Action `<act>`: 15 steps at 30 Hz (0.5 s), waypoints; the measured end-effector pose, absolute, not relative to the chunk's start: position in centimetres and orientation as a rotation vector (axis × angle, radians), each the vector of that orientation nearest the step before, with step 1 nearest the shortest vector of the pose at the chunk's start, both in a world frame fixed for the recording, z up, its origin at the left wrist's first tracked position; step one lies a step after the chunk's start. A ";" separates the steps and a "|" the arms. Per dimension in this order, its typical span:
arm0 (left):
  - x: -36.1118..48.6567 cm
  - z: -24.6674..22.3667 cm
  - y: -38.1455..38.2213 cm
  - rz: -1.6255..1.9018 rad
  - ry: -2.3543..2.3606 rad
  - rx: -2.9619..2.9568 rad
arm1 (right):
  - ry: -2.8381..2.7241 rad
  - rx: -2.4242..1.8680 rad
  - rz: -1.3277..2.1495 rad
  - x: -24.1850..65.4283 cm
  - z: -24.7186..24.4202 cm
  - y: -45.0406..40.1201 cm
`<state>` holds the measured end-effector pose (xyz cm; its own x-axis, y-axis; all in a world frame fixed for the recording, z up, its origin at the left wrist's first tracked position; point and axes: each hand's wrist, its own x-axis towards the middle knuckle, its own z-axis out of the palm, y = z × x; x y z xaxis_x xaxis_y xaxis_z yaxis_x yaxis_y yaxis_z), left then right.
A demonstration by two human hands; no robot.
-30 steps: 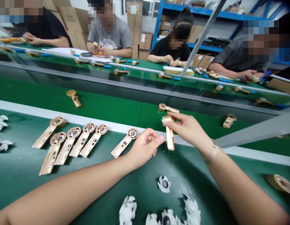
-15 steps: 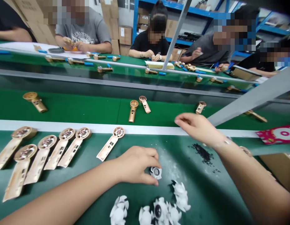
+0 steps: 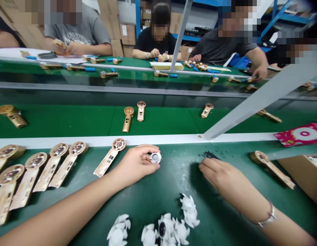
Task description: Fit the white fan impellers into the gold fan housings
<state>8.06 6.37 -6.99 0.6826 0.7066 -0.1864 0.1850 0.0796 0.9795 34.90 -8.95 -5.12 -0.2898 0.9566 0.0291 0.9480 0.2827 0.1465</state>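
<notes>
My left hand (image 3: 135, 163) pinches a small white fan blade (image 3: 155, 157) between thumb and fingers, its round hub facing up. My right hand (image 3: 223, 177) is low over the table at the near edge of a pile of tiny black parts (image 3: 210, 155). Its fingers are pressed together and pointing down; whatever is between them is hidden. Nearer to me lies a cluster of white fan blades (image 3: 182, 232), one showing a dark hub. Just beyond my left wrist rests a gold handheld-fan housing half (image 3: 107, 160) with a spoked round head.
Several gold housings (image 3: 38, 171) lie in a row at left. One more housing (image 3: 272, 167) sits at right by a cardboard box (image 3: 301, 177). Other housings ride the green belt (image 3: 163, 119) behind a white rail (image 3: 171, 140). A slanted grey post (image 3: 250, 102) crosses at right. Co-workers sit opposite.
My right hand has come down from above the rail to the black parts. My left hand, with the fan blade, has moved away from me and slightly left. The view has shifted.
</notes>
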 end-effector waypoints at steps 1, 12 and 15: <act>8.1 -7.0 6.4 0.457 0.778 1.434 | 2.419 1.779 0.253 34.8 -4.9 -8.5; 8.2 -7.2 6.8 0.595 0.615 1.361 | 2.834 2.146 -0.827 26.2 -1.3 -0.6; 8.1 -7.1 6.7 0.606 0.602 1.402 | 2.855 2.143 -0.868 25.4 -2.3 -0.1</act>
<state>8.12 6.68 -7.13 0.7104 0.7033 -0.0282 -0.0327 0.0730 0.9968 25.41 -0.11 -2.28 -0.2281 0.9639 0.1376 0.7243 0.2624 -0.6376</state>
